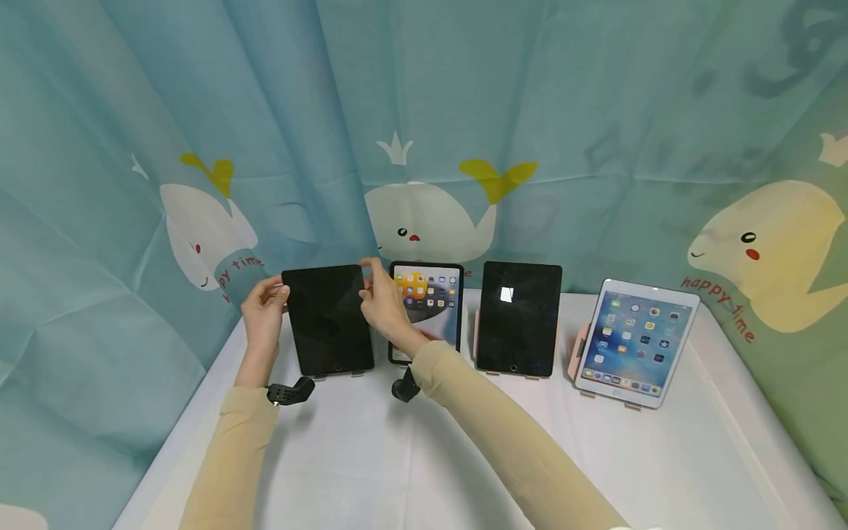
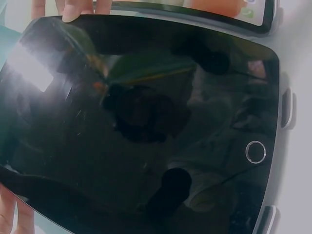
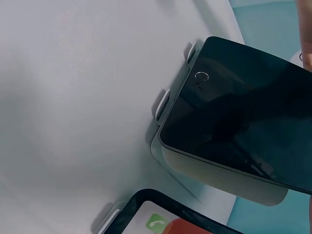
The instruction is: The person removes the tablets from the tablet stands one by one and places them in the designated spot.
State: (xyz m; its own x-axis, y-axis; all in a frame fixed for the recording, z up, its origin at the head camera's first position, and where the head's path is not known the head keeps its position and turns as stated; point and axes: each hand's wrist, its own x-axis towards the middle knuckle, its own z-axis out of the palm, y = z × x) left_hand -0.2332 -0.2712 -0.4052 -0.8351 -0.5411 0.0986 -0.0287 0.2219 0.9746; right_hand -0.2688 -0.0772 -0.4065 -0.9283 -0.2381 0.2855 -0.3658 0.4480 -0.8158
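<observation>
Four tablets stand on props in a row on a white table [image 1: 371, 456]. The leftmost one, a dark-screened tablet [image 1: 329, 320], is held by both hands. My left hand [image 1: 280, 293] pinches its upper left edge. My right hand [image 1: 366, 278] pinches its upper right corner, thumb on the glass. In the left wrist view the dark tablet [image 2: 146, 122] fills the frame, its home button [image 2: 255, 151] at the right. Fingertips [image 2: 73, 7] of the right hand show at its top edge. The right wrist view shows the dark tablet [image 3: 243, 122] sitting in white stand clips [image 3: 163, 104].
Right of it stand a lit black-framed tablet [image 1: 427, 309], a dark tablet [image 1: 519, 318] on a pink stand, and a lit white tablet [image 1: 636, 340]. A whale-print curtain [image 1: 430, 147] hangs close behind and at both sides.
</observation>
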